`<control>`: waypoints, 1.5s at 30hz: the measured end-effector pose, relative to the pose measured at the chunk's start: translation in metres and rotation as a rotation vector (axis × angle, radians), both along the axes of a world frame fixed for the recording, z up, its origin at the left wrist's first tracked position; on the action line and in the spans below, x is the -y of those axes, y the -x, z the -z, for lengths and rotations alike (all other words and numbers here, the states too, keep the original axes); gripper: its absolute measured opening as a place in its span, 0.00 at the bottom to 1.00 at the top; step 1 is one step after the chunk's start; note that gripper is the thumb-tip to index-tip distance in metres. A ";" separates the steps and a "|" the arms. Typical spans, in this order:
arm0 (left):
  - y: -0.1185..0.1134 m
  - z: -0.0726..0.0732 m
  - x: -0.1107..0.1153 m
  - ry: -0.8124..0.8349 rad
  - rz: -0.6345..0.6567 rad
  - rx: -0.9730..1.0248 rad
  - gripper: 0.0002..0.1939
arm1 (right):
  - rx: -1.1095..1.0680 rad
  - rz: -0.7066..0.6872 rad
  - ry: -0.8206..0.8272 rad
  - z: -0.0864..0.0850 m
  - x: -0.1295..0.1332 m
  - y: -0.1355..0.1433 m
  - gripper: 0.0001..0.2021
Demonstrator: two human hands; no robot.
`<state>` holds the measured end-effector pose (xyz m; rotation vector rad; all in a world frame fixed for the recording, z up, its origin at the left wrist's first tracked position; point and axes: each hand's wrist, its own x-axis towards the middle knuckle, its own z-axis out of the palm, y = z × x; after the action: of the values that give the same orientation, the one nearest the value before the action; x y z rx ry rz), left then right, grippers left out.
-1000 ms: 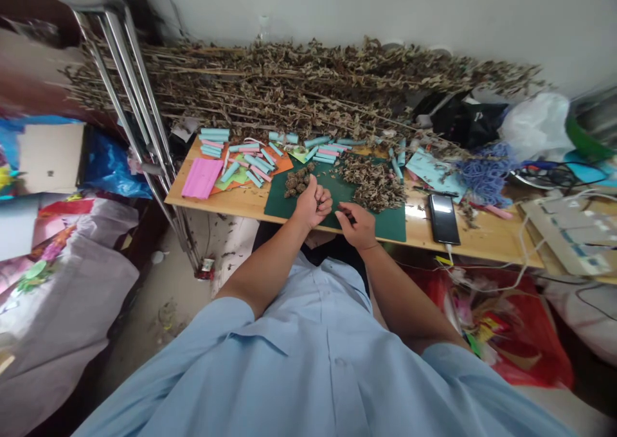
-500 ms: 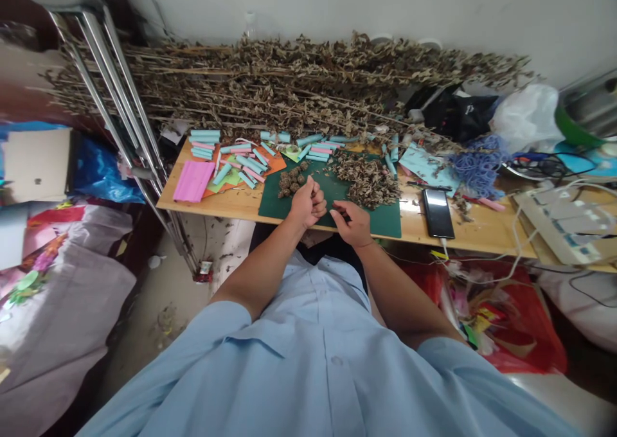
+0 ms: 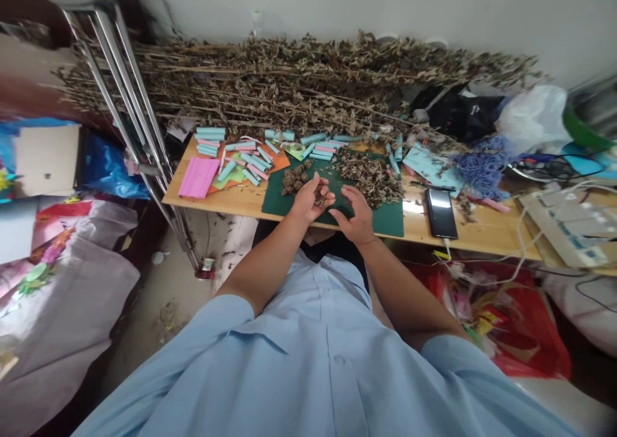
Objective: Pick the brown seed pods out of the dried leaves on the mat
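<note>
Over the near edge of a dark green mat (image 3: pixel 276 204), my left hand (image 3: pixel 308 200) is palm up, its fingers curled around a small clump of dried leaves (image 3: pixel 319 197). My right hand (image 3: pixel 355 216) is just to the right, thumb and fingers apart, with nothing visible between them. Several round balls of dried leaves (image 3: pixel 294 178) sit on the mat beyond my left hand. Past my right hand lies a loose heap of crumbled dried leaves (image 3: pixel 373 178).
Small blue and pink paper rolls (image 3: pixel 250 160) and a pink paper stack (image 3: pixel 198 177) lie left on the wooden table (image 3: pixel 231 209). Dried leafy stalks (image 3: pixel 289 71) line the back. Rightward are a phone (image 3: pixel 440 213), purple string (image 3: pixel 484 160) and a power strip (image 3: pixel 554 225). Crutches (image 3: pixel 128 96) lean at left.
My left hand has loosened from a fist, showing the leaf clump in its palm. My right hand's fingers have spread apart. The view has shifted slightly.
</note>
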<state>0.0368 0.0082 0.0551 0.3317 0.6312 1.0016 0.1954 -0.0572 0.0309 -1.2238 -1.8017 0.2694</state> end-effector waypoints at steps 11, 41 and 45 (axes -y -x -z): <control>0.003 0.005 -0.001 0.033 -0.014 0.107 0.12 | 0.098 -0.089 0.055 -0.015 -0.027 0.020 0.30; 0.007 0.004 0.004 -0.035 0.056 0.197 0.18 | -0.137 0.068 0.506 -0.016 -0.037 0.045 0.26; 0.006 0.002 0.003 0.004 -0.019 0.168 0.17 | 0.013 0.143 0.221 -0.013 -0.026 0.047 0.25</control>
<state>0.0311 0.0048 0.0531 0.2357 0.4847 1.0342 0.1486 -0.0308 0.0443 -1.5049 -1.7197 0.3867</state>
